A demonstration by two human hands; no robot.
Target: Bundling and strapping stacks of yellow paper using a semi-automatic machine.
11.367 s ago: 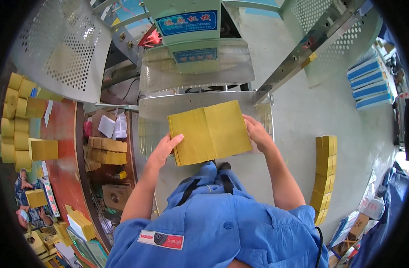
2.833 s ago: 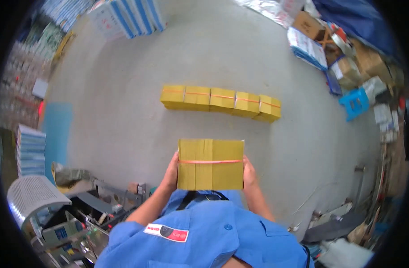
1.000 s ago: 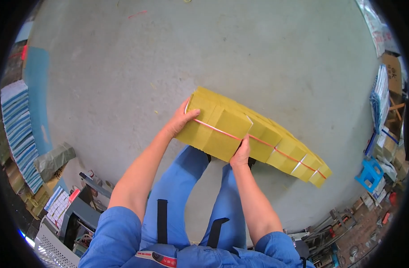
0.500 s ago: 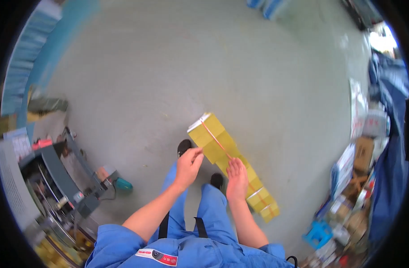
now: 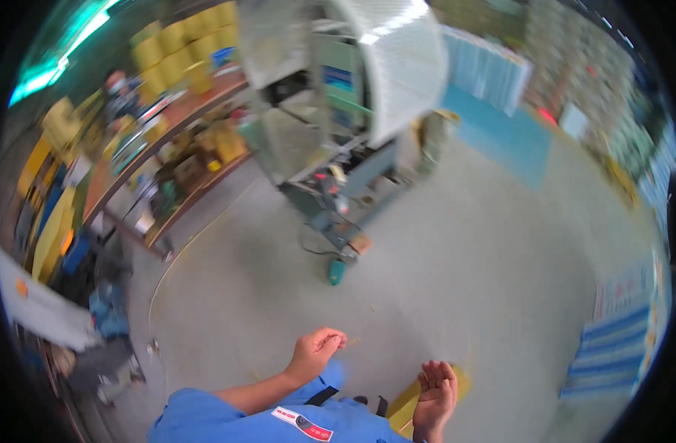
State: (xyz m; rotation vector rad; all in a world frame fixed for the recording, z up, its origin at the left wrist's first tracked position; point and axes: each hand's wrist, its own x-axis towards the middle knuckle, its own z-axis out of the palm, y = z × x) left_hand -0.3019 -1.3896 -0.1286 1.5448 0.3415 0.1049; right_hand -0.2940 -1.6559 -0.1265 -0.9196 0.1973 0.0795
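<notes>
My left hand [image 5: 314, 356] is raised in front of my body, its thumb and fingers pinched together. A small yellowish sliver shows by the fingertips; whether it is held or lies on the floor behind, I cannot make out. To the right, my right hand [image 5: 435, 399] is open, fingers up and slightly bent, nothing seen in it. Just behind that hand is the yellow strapped stack [image 5: 406, 407], partly hidden by the hand and cut off by the lower edge. Ahead stands a grey machine [image 5: 364, 181] with a teal foot pedal [image 5: 337, 272] on the floor.
A two-level workbench [image 5: 227, 87] on the left bears yellow bundles [image 5: 177, 66]; a person [image 5: 122, 94] is behind it. Blue-and-white stacks stand at the right [image 5: 611, 343] and far back [image 5: 485, 70]. A cord lies along the floor at left.
My view has swung left, bringing the machine and workbench ahead. The yellow stack now sits at the lower edge. My right hand has come off the stack's strap area; my left stays pinched.
</notes>
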